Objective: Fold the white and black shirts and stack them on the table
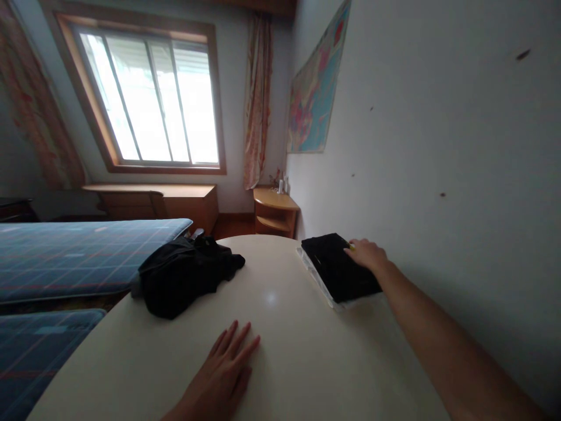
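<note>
My left hand (228, 365) lies flat on the white round table (280, 386), fingers stretched out, holding nothing. At the right, my right hand (367, 254) is at the far right edge of a folded black cloth (342, 266), its fingers bent together. A small yellow thing (352, 247) shows at its fingertips, too small to name. Under the folded cloth, a clear plastic sheet or bag (322, 286) sticks out along the edges. A crumpled black garment (184, 275) lies at the table's left side, apart from both hands.
Blue plaid mattresses (87, 251) stand to the left of the table. A white wall (438, 134) with a map (319, 88) runs along the right. Beyond the table are a small corner shelf (276, 200), a wooden desk (188, 192) and a window (153, 99).
</note>
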`<action>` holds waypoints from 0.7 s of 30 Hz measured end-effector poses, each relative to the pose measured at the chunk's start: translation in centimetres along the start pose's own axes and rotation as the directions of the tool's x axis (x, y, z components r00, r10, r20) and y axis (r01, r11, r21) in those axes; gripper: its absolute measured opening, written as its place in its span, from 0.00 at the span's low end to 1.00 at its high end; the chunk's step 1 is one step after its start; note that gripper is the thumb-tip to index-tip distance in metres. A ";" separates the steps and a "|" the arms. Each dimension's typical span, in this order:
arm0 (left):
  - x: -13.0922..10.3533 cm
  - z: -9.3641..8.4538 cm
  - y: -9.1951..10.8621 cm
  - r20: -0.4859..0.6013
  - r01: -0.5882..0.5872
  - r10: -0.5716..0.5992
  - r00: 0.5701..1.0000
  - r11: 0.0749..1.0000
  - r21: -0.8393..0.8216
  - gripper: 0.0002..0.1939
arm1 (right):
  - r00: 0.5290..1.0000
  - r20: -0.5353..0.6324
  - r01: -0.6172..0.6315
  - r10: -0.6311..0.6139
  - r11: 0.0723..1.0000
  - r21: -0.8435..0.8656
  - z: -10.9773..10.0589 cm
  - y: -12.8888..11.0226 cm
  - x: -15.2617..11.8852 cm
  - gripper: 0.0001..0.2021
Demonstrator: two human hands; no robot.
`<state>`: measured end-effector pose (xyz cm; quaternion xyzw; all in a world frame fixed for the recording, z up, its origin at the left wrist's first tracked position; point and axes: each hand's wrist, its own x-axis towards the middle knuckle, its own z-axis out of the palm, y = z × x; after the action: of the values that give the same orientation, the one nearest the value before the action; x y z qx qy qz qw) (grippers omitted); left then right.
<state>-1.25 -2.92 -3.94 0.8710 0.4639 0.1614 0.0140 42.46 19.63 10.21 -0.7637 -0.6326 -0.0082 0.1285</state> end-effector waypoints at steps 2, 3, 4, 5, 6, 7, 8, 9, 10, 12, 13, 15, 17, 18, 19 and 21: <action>0.0 -0.1 0.1 0.000 0.003 -0.003 1.000 1.000 0.003 0.28 | 0.994 -0.082 0.063 -0.068 0.996 -0.067 0.3 -1.6 -0.6 0.26; 0.0 -0.2 0.2 0.001 0.004 -0.004 1.000 1.000 0.001 0.28 | 0.988 -0.108 0.098 -0.107 0.992 -0.083 0.5 -2.4 -1.0 0.28; 0.0 -0.4 0.2 0.002 0.006 -0.006 1.000 1.000 -0.002 0.28 | 0.984 -0.117 0.123 -0.133 0.989 -0.086 0.9 -3.2 -1.5 0.30; 0.1 -0.5 0.3 0.006 0.009 -0.009 1.000 1.000 -0.005 0.28 | 0.985 -0.104 0.128 -0.136 0.989 -0.078 1.4 -3.9 -2.0 0.32; 0.1 -0.6 0.3 0.012 0.011 -0.011 1.000 1.000 -0.008 0.27 | 0.990 -0.075 0.118 -0.123 0.991 -0.069 1.9 -4.4 -2.6 0.34; 0.1 -0.7 0.4 0.018 0.015 -0.015 1.000 1.000 -0.009 0.27 | 0.994 -0.038 0.100 -0.103 0.993 -0.063 2.5 -4.7 -3.1 0.37; 0.1 -0.8 0.4 0.023 0.018 -0.018 1.000 1.000 -0.011 0.27 | 0.996 -0.002 0.083 -0.084 0.995 -0.063 3.1 -4.9 -3.6 0.38; 0.2 -0.9 0.5 0.029 0.021 -0.021 0.999 1.000 -0.013 0.27 | 0.997 0.021 0.072 -0.071 0.995 -0.066 3.6 -4.9 -4.1 0.40; 0.2 -1.0 0.5 0.034 0.027 -0.026 0.999 1.000 -0.017 0.27 | 0.997 0.032 0.067 -0.065 0.995 -0.070 4.1 -4.8 -4.4 0.40; 0.2 -1.2 0.7 0.052 0.044 -0.042 0.998 0.999 -0.022 0.26 | 0.998 0.021 0.066 -0.065 0.995 -0.074 4.6 -4.5 -4.9 0.40; 0.3 -1.3 0.7 0.064 0.053 -0.051 0.997 0.998 -0.024 0.26 | 0.998 0.011 0.068 -0.067 0.995 -0.071 4.7 -4.4 -5.0 0.40; 0.3 -1.6 0.9 0.084 0.067 -0.064 0.994 0.997 -0.026 0.27 | 0.998 0.009 0.070 -0.070 0.996 -0.060 4.4 -4.5 -5.3 0.39; 0.4 -1.9 1.1 0.094 0.073 -0.069 0.993 0.997 -0.033 0.28 | 0.997 0.008 0.072 -0.072 0.996 -0.050 4.1 -5.2 -5.9 0.38; 0.4 -2.1 1.1 0.094 0.075 -0.071 0.993 0.996 -0.038 0.28 | 0.996 0.001 0.084 -0.084 0.995 -0.046 4.0 -5.7 -6.4 0.37; 0.4 -2.2 1.2 0.093 0.078 -0.073 0.993 0.996 -0.045 0.29 | 0.994 -0.009 0.107 -0.108 0.993 -0.045 4.0 -6.3 -7.2 0.36; 0.5 -2.4 1.3 0.091 0.084 -0.078 0.993 0.995 -0.060 0.29 | 0.981 -0.030 0.189 -0.190 0.981 -0.051 4.3 -7.9 -9.2 0.33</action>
<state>-0.66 -3.59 -1.26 0.8569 0.4923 0.1366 0.0690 32.32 13.00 5.90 -0.7026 -0.6997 -0.0491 0.1198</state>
